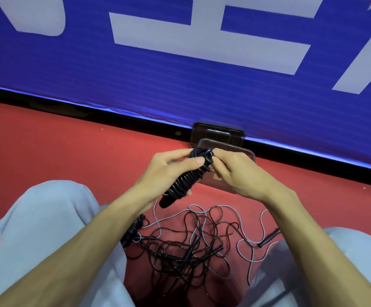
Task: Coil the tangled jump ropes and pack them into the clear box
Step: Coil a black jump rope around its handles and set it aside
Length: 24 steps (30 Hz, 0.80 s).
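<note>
in hand: your left hand [169, 171] grips the black bundle [183, 183] just in front of the clear box [235, 149]; your right hand [231, 173] pinches its top end.
done: one rope almost wound, not yet boxed.
left: the tangle [191, 247] on the floor, nearer you than the box.

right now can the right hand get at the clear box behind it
Probably yes. The clear box lies on the floor right behind the right hand, nothing between them. But that hand pinches the top of the wound black rope that the left hand grips, so it likely must let go first.
</note>
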Motion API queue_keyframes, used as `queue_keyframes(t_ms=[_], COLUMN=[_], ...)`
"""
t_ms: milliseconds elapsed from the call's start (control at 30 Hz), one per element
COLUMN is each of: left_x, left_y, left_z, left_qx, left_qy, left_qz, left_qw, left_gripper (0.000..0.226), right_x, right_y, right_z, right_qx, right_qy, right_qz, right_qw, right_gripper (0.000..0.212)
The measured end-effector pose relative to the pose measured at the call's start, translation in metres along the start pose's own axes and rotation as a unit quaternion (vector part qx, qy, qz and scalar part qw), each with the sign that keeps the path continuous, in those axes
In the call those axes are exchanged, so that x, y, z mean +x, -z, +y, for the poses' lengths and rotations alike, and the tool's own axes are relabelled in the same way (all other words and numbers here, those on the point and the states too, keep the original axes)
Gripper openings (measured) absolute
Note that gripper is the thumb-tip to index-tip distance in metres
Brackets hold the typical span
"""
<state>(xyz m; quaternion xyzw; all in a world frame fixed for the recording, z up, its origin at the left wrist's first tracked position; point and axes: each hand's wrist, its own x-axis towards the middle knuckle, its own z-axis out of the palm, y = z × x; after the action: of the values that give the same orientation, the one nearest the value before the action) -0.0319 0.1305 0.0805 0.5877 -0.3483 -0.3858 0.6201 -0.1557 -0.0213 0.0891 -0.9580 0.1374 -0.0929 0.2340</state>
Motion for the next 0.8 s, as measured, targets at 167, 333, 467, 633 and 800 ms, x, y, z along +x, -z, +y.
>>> queue_keyframes(t_ms=[167,333,467,633,800], left_x=[-0.003,-0.003,-0.001,0.000,-0.001], left_y=[0.000,-0.001,-0.001,0.001,0.002], left_z=[0.007,0.006,0.004,0.006,0.003], left_qx=[-0.110,-0.115,-0.101,-0.115,-0.120], left_qy=[0.023,0.039,0.076,0.090,0.101], left_qz=[0.000,0.003,0.017,-0.016,-0.021], left_qw=[0.994,0.993,0.992,0.989,0.987], left_gripper=[0.046,0.035,0.040,0.035,0.036], right_x=[0.001,0.000,0.000,0.002,0.005], right_y=[-0.003,0.002,0.004,0.009,0.000], right_z=[-0.007,-0.012,-0.016,-0.022,-0.033], right_qx=[0.036,0.071,0.240,0.475,0.397], right_qy=[0.028,-0.008,-0.066,-0.098,-0.086], right_qz=[-0.047,0.005,0.150,0.195,0.220], right_qw=[0.998,0.997,0.957,0.852,0.887], right_gripper=[0.016,0.012,0.014,0.029,0.034])
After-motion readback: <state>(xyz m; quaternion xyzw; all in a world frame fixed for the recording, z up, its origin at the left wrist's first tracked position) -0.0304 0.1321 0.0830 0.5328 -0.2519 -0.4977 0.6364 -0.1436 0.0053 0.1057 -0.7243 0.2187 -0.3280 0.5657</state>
